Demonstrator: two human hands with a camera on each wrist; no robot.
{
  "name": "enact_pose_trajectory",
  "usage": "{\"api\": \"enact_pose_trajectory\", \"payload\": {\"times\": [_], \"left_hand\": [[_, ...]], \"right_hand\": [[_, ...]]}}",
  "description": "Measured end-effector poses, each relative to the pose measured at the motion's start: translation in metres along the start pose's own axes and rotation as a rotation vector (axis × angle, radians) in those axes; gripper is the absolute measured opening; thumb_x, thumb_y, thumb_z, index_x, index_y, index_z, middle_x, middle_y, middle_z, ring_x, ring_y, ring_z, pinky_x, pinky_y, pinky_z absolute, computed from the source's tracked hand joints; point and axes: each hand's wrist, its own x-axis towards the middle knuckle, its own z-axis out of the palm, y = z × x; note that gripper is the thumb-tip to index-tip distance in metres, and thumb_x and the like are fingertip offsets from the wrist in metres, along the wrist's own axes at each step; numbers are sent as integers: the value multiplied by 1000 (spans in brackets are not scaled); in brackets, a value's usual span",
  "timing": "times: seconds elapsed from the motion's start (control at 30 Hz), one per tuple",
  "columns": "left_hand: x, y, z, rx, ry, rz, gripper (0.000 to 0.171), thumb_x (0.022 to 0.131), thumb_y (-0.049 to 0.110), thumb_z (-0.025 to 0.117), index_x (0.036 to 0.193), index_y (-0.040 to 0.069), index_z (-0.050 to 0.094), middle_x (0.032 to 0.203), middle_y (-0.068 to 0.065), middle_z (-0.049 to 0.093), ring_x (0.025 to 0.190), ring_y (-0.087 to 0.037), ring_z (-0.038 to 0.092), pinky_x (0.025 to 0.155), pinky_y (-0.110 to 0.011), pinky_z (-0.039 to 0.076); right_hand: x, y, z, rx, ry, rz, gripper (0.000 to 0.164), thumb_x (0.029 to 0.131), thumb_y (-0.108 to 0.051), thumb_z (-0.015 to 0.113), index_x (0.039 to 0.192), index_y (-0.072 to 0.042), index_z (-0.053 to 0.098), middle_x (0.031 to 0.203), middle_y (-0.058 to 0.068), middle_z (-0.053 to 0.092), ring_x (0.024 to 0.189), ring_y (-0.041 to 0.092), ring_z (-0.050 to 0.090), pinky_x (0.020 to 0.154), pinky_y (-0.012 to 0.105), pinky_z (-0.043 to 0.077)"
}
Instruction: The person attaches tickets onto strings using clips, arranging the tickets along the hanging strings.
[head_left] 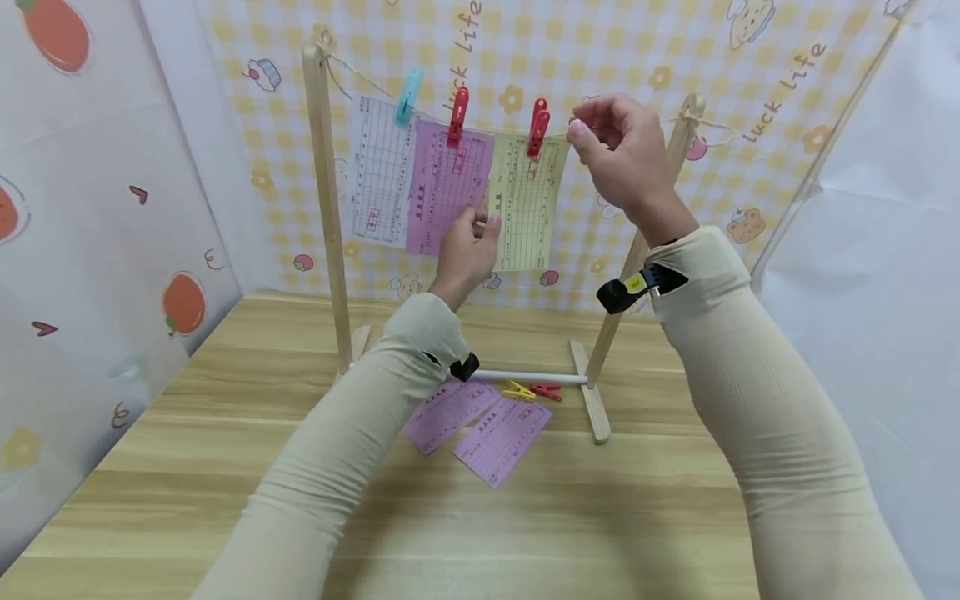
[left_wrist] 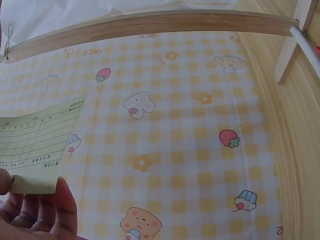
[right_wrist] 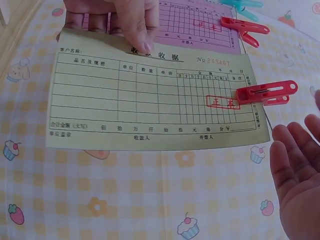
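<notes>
A yellow receipt slip [head_left: 528, 200] hangs from the string under a red clothespin [head_left: 538, 129]. My left hand [head_left: 468, 254] pinches its left edge, thumb in front and fingers behind, as the right wrist view shows at the hand [right_wrist: 117, 22] and slip [right_wrist: 150, 95]. Just right of that clothespin, my right hand [head_left: 626, 150] is raised beside the string with fingers loosely bent. In the right wrist view this hand [right_wrist: 302, 175] holds nothing visible. Left of the yellow slip hang a pink slip [head_left: 442, 183] under another red clothespin [head_left: 458, 117] and a white slip [head_left: 378, 175] under a blue clothespin [head_left: 408, 98].
The string spans a left wooden post [head_left: 327, 200] and a right wooden post [head_left: 633, 258], joined low by a white rod [head_left: 532, 377]. On the wooden table [head_left: 600, 517] lie two pink slips [head_left: 502, 437], a yellow clothespin [head_left: 519, 391] and a red one [head_left: 546, 391]. A checkered backdrop stands behind.
</notes>
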Motion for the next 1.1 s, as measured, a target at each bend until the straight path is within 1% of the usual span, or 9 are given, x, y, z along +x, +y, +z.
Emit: {"api": "enact_pose_trajectory", "payload": {"times": [0.07, 0.23, 0.3, 0.37, 0.53, 0.6, 0.73, 0.87, 1.1], "left_hand": [[0, -2, 0, -10, 2, 3, 31, 103, 35, 45, 119, 9, 53, 101, -6, 59, 81, -20, 59, 65, -30, 53], [-2, -8, -3, -34, -10, 0, 28, 103, 33, 45, 117, 10, 54, 98, -6, 57, 77, -20, 57, 66, -33, 54], [-2, -10, -5, -25, -14, -2, 28, 104, 33, 44, 116, 11, 55, 98, -5, 57, 80, -18, 56, 69, -31, 53], [-3, -13, -7, -15, -19, -4, 29, 104, 34, 42, 116, 11, 55, 98, -5, 58, 80, -19, 57, 68, -29, 51], [-5, -20, -13, -54, -45, -34, 35, 104, 37, 41, 122, 10, 54, 99, -5, 61, 83, -21, 62, 68, -31, 52], [-6, -23, -15, -66, -55, -49, 35, 104, 38, 41, 122, 10, 54, 102, -6, 62, 85, -22, 63, 69, -32, 53], [-8, -27, -20, -65, -59, -46, 35, 105, 37, 40, 116, 8, 56, 105, -11, 63, 88, -22, 63, 70, -33, 54], [-10, -33, -22, -64, -51, -36, 37, 105, 34, 39, 116, 5, 58, 102, -11, 63, 85, -23, 63, 68, -33, 55], [-11, -44, -26, -70, -51, -49, 38, 106, 32, 38, 113, 2, 59, 102, -16, 64, 79, -22, 61, 65, -35, 55]], "right_hand": [[-2, 2, -1, 43, -11, -4, 16, 97, -15, 56, 108, -4, 63, 99, 5, 62, 86, 16, 60, 73, 25, 46], [-9, 7, -3, 107, -45, 25, 20, 101, -18, 49, 109, -4, 62, 105, 7, 62, 99, 19, 62, 78, 28, 49], [-11, 11, -4, 124, -54, 36, 22, 102, -19, 48, 109, -5, 62, 106, 7, 62, 100, 19, 62, 80, 28, 50], [-13, 14, -4, 166, -56, 45, 22, 102, -19, 47, 109, -4, 62, 106, 9, 63, 101, 20, 62, 80, 29, 50], [-20, 23, -5, 262, -68, 76, 24, 102, -18, 45, 111, -2, 61, 107, 10, 62, 101, 23, 62, 83, 31, 49], [-23, 27, -5, 279, -78, 85, 25, 102, -19, 44, 111, -3, 61, 107, 9, 62, 101, 23, 61, 84, 32, 49], [-29, 35, -3, 340, -100, 104, 26, 103, -19, 43, 111, -2, 59, 107, 9, 62, 101, 24, 61, 85, 33, 48], [-35, 43, 0, 372, -127, 125, 28, 104, -20, 41, 112, 0, 58, 106, 8, 62, 101, 23, 61, 87, 34, 47], [-45, 60, 4, 361, -164, 166, 30, 105, -24, 39, 112, -1, 57, 107, 8, 61, 104, 27, 61, 89, 35, 48]]}}
